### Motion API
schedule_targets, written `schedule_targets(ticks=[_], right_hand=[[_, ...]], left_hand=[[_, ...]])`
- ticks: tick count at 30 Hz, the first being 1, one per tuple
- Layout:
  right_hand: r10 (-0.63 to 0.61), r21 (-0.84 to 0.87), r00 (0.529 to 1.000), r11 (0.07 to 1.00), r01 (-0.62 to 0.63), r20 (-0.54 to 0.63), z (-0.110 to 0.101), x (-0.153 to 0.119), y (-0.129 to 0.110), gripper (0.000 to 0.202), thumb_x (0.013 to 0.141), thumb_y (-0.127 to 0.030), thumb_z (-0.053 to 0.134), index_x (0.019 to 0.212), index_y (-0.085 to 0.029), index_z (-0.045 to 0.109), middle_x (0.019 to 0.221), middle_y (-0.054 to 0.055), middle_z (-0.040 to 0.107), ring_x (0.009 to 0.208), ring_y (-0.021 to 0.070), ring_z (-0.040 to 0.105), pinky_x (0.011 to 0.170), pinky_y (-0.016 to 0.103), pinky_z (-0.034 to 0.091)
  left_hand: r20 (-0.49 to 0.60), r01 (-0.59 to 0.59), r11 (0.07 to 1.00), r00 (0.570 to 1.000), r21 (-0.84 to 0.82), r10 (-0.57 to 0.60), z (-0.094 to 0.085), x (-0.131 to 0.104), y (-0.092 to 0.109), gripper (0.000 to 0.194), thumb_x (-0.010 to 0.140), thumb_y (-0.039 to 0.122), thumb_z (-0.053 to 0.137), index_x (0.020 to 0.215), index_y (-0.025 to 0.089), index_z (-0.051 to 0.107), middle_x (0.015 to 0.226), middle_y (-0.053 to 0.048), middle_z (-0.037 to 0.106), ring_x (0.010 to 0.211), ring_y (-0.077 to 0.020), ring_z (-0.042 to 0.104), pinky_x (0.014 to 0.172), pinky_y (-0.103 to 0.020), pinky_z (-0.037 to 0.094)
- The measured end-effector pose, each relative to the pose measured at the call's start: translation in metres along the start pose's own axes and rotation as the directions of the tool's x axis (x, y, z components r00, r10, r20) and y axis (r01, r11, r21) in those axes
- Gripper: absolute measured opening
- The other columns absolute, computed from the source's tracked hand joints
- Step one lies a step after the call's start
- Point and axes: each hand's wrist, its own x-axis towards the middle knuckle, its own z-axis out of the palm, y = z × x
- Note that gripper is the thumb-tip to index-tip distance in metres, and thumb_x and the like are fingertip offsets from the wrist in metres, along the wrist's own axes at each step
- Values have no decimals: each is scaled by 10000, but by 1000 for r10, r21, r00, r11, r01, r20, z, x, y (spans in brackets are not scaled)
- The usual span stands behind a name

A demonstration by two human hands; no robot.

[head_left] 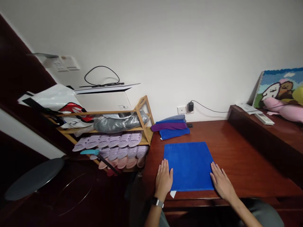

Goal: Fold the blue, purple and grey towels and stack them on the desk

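Both hands lie flat and open, left hand (163,179) at the blue towel's (188,165) 8 o'clock edge, right hand (220,181) at 4 o'clock, pinning it smooth on the surface (239,157); folded towels (171,127) sit at 12 o'clock.

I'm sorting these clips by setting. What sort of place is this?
Probably a room in a home: a wooden shoe rack full of slippers, a plush toy on a shelf, and folded towels on a wooden table.

Pink plush toy (287,110) cut off at right edge, white box (104,101) label unreadable, slippers (113,148) partly hidden
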Motion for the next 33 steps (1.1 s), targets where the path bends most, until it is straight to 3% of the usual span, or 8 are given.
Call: schedule_targets(ticks=[5, 7, 12, 15, 18, 25, 28, 33], right_hand=[[-13, 13, 999, 1000, 14, -36, -1, -6, -2, 695, 1053, -496, 194, 1625, -133, 352, 1669, 82, 359, 1572, 238, 272, 1299, 478, 213], [-19, 18, 999, 1000, 20, -29, -3, -4, -3, 696, 1055, -496, 189, 1625, -130, 348, 1671, 78, 353, 1572, 234, 271, 1298, 478, 220], [-26, 14, 1000, 1000, 26, -10, -5, -4, -2, 710, 1054, -494, 186, 1616, -96, 357, 1670, 95, 349, 1572, 246, 270, 1295, 485, 224], [-31, 12, 999, 999, 31, -11, -3, -5, 0, 704, 1049, -501, 205, 1612, -114, 375, 1668, 94, 360, 1569, 247, 278, 1295, 480, 226], [-32, 15, 999, 999, 32, -21, -2, -6, 0, 710, 1048, -509, 199, 1616, -117, 368, 1666, 91, 365, 1570, 246, 276, 1295, 477, 224], [-11, -3, 1000, 1000, 11, -21, -7, -7, -4, 762, 1037, -522, 154, 1613, -65, 353, 1661, 89, 364, 1568, 247, 282, 1304, 462, 198], [-3, -9, 1000, 1000, 3, -24, -4, -10, -4, 761, 1029, -522, 164, 1608, -74, 374, 1656, 90, 369, 1562, 254, 296, 1301, 474, 210], [7, -11, 1000, 1000, -7, -21, -3, -9, -1, 732, 1029, -530, 182, 1611, -139, 394, 1655, 73, 382, 1556, 263, 312, 1289, 501, 234]], left_hand=[[-49, -55, 998, 997, -15, 54, -10, 6, 9, 587, 1088, 336, 308, 1638, 128, 299, 1620, -149, 446, 1513, -272, 403, 1226, -509, 382], [-46, -105, 993, 994, -52, 103, -16, 12, 38, 574, 1092, 314, 288, 1634, 129, 308, 1631, -135, 432, 1526, -258, 381, 1242, -494, 360], [66, -309, 923, 941, -230, 331, -17, 26, 149, 579, 1109, 413, 249, 1604, 145, 387, 1641, -87, 425, 1548, -203, 333, 1278, -423, 304], [117, -344, 894, 914, -286, 389, -12, 28, 180, 609, 1109, 454, 238, 1608, 132, 373, 1644, -97, 416, 1547, -197, 335, 1283, -414, 296], [116, -269, 928, 945, -258, 306, -9, 20, 151, 603, 1106, 458, 263, 1622, 157, 350, 1653, -91, 398, 1552, -209, 325, 1284, -436, 298], [54, -22, 998, 998, -56, 25, -22, -20, 8, 612, 1105, 420, 294, 1656, 158, 247, 1646, -130, 405, 1528, -266, 372, 1235, -499, 376], [35, -26, 999, 999, -28, 27, -23, -29, -8, 612, 1107, 397, 292, 1665, 161, 206, 1655, -125, 392, 1529, -252, 370, 1233, -478, 381], [15, -24, 1000, 1000, -20, 24, -19, -29, -3, 630, 1104, 389, 306, 1677, 177, 151, 1654, -118, 399, 1521, -256, 388, 1226, -477, 393]])
